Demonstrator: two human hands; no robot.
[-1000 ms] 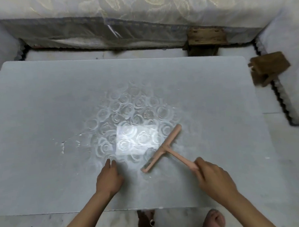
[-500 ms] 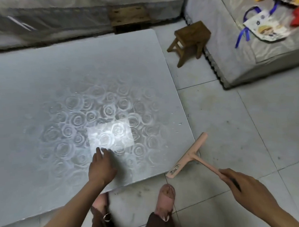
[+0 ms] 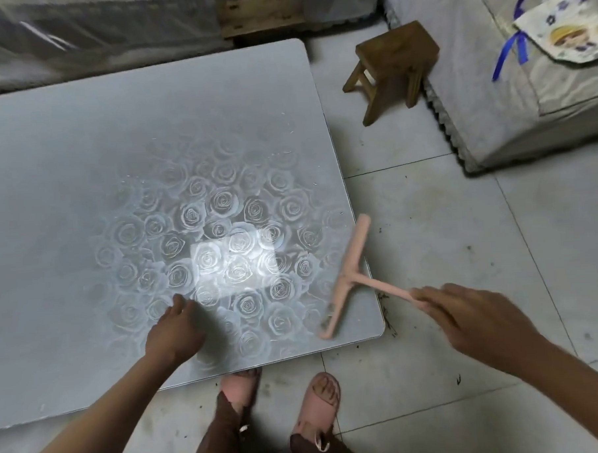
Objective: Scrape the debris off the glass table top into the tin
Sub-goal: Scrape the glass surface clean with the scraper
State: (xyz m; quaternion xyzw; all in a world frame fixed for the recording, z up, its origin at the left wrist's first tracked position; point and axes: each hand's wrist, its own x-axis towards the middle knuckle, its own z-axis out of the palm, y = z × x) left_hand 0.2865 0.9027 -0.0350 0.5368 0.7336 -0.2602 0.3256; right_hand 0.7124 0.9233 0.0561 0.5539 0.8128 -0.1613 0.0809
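Note:
The glass table top (image 3: 82, 160), frosted grey with a rose pattern, lies flat on the tiled floor. My right hand (image 3: 473, 318) grips the handle of a pink T-shaped scraper (image 3: 347, 275), whose blade rests along the glass near its right edge and front right corner. My left hand (image 3: 175, 331) presses flat on the glass near the front edge, fingers together. Small dark bits of debris (image 3: 387, 311) lie on the floor by the corner. No tin is in view.
A small wooden stool (image 3: 393, 64) stands on the tiles beyond the glass's right side. A covered sofa (image 3: 490, 91) with a blue-handled bag (image 3: 563, 33) is at the right, another covered sofa (image 3: 93, 29) at the back. My feet in pink sandals (image 3: 319, 407) stand at the front edge.
The scraper moved from the middle of the glass out past the right edge over the floor, then back onto the glass by the right edge. My left hand stayed pressed on the glass.

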